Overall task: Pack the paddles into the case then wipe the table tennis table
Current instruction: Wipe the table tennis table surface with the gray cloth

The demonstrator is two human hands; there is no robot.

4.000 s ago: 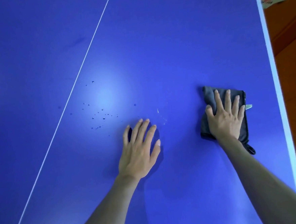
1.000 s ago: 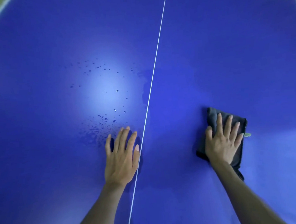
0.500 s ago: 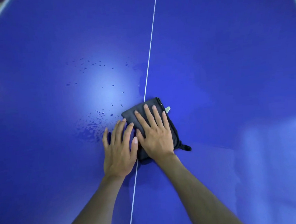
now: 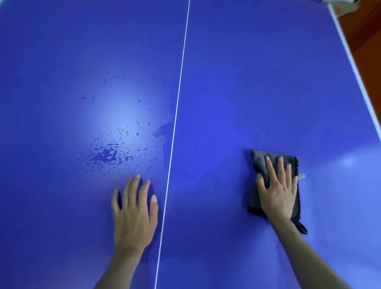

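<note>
Straight fingers [image 4: 275, 172] of the right hand [image 4: 278, 194] are laid flat on the folded dark cloth [image 4: 257, 162], which is pressed onto the right half of the table tennis table [image 4: 271, 82], well apart from the white centre line [image 4: 175, 104]. The cloth is not gripped; it is only held down by the spread palm. The left hand [image 4: 134, 218] is rested flat on the table just left of the centre line, its fingers straight and nothing held. Just beyond its fingertips a patch of water droplets [image 4: 115, 149] is seen under a bright glare. No paddles or case are in view, so the wiping step is judged to be the one in hand. For a clean pass, even pressure should be kept over the whole cloth, the strokes should be overlapped, and the wet patch across the line should be covered before the left hand is shifted onto it
</note>
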